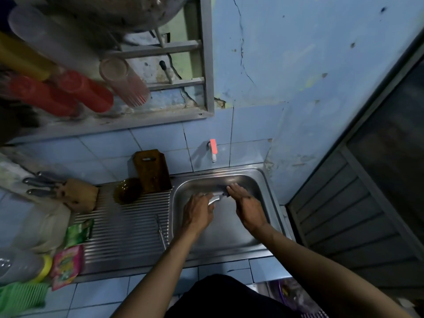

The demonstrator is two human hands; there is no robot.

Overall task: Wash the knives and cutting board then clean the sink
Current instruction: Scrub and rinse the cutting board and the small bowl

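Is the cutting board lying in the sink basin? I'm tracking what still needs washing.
No, the cutting board stands propped against the tiled wall on the drainboard, left of the sink.
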